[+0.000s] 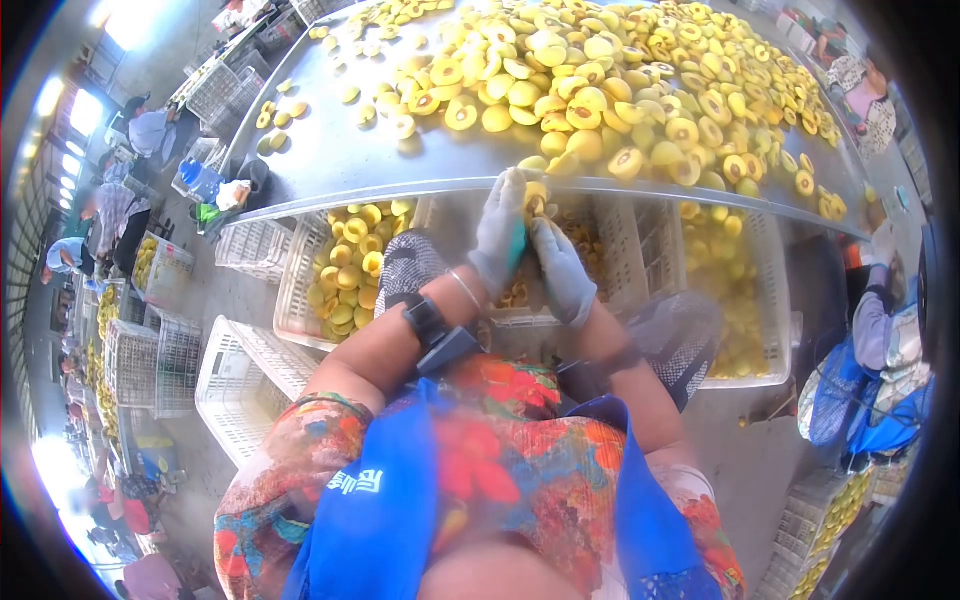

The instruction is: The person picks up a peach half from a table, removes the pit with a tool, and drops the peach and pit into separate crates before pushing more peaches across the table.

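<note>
My left hand [500, 232], in a pale grey glove with a green patch, is raised at the front edge of the metal table [340, 165]. Its fingers press together beside a yellow stone fruit [536, 193]. My right hand [563, 272], gloved in grey too, is closed just below and to the right, its fingertips at the same fruit. Whether a pit or small tool is between the fingers is hidden. On the table lies a heap of halved yellow stone fruit [585, 110], many showing brown centres. Under my hands stands a crate holding brownish pieces [590, 240].
A white crate of yellow halves [345, 270] stands by my left knee, another crate [785, 330] by my right. An upended white crate [235, 390] lies at left. A blue-topped bottle [200, 180] stands off the table's left corner. Another person's sleeve [873, 320] shows at right.
</note>
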Motion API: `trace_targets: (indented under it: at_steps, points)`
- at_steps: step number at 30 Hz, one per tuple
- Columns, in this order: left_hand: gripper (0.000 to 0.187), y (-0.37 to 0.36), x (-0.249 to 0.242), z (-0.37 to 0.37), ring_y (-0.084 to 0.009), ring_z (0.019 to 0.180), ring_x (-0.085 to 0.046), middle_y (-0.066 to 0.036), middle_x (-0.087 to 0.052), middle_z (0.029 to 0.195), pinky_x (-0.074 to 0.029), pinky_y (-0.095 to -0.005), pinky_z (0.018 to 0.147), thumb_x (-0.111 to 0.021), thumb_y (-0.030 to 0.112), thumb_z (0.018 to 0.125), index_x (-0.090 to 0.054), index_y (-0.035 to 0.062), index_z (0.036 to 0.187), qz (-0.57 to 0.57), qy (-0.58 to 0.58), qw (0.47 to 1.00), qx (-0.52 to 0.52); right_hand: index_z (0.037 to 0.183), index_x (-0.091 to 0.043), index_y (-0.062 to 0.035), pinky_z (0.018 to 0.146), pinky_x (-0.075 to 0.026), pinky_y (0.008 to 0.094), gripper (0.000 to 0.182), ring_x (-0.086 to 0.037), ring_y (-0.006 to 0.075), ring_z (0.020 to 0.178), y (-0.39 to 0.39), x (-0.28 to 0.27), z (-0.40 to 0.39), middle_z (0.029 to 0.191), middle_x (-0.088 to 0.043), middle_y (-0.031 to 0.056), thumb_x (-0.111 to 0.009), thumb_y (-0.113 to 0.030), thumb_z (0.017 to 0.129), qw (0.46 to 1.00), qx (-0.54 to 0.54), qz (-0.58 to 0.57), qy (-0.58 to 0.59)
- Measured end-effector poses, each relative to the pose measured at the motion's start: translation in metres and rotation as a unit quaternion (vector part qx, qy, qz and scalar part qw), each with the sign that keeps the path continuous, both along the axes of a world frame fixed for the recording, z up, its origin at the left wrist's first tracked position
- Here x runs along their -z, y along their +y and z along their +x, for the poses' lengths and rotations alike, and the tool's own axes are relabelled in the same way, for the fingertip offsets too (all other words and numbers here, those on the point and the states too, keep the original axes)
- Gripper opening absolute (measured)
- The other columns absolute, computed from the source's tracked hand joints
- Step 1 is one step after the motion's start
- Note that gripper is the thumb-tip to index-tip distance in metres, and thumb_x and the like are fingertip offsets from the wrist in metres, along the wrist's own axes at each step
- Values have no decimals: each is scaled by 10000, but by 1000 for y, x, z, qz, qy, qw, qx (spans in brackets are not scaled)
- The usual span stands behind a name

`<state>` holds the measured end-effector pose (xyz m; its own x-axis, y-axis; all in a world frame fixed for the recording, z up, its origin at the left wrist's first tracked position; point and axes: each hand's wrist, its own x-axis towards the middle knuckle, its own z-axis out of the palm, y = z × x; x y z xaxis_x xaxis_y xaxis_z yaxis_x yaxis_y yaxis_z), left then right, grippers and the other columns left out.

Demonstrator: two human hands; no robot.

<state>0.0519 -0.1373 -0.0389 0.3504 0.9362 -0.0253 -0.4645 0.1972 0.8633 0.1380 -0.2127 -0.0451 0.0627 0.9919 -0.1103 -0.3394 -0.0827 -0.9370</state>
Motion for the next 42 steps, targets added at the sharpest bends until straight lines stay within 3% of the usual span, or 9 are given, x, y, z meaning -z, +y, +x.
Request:
trace_targets:
  at_steps: [1,3,6,9,18,32,36,40,42]
  points:
    - [436,1,0,0,-232,893,-631,-101,-618,1029,-548,-378,817,-493,462,1027,-573,67,1192,-9,-1,1000,3,1116,-558,-56,351,-343,224,379,-424,94,385,0,1,0,612,-525,12,-366,-380,1073,1000,-3,1,4]
    - [419,2,-2,0,-219,872,-626,-96,-624,1011,-546,-368,805,-485,448,1034,-583,67,1175,-28,-3,1000,9,1166,-563,-45,474,-381,230,404,-459,94,535,0,8,2,736,-550,18,-387,-394,1066,1000,-14,-7,20]
    - [411,9,3,-1,-205,843,-620,-97,-630,1006,-543,-355,782,-486,445,1034,-589,69,1166,-44,-13,999,28,1267,-578,-30,734,-460,238,457,-530,86,852,3,23,6,1010,-609,28,-437,-409,1053,998,-28,-15,54]
    - [418,10,11,-2,-194,844,-613,-95,-634,1026,-547,-348,804,-496,450,1029,-594,67,1167,51,48,997,31,1255,-589,-32,743,-465,240,442,-533,85,860,2,23,4,1023,-614,30,-439,-396,1054,997,-25,-5,69]
    - [485,0,-1,-9,-204,956,-629,-98,-636,1076,-551,-361,872,-528,450,1015,-556,27,1253,-31,-69,996,54,1228,-593,-10,769,-463,259,395,-534,105,865,4,27,-2,1016,-617,39,-441,-333,1058,999,19,34,9]
    - [328,0,4,0,-164,895,-616,-72,-644,1030,-547,-329,830,-523,355,1037,-611,55,1137,28,-7,1000,4,1229,-585,-13,789,-462,266,450,-532,114,887,1,22,1,1022,-608,47,-434,-398,1053,1000,-8,8,19]
    - [338,1,-5,-1,-157,866,-608,-62,-644,1007,-540,-316,801,-538,368,1029,-608,55,1134,-35,-23,999,20,1232,-587,-20,759,-462,255,460,-531,109,859,2,24,0,997,-603,34,-427,-412,1052,1000,-1,17,16]
    - [353,2,1,0,-153,848,-609,-68,-646,976,-538,-317,789,-550,392,1019,-621,57,1103,34,7,999,-3,1224,-593,-27,740,-463,249,461,-531,100,845,-1,17,0,984,-603,25,-426,-419,1050,999,-21,9,32]
    - [357,0,-1,0,-150,841,-609,-70,-647,962,-538,-317,789,-552,402,1017,-632,60,1078,53,39,998,-25,1180,-582,-36,600,-419,242,448,-492,102,675,-3,11,-1,843,-576,23,-403,-428,1055,999,-28,12,40]
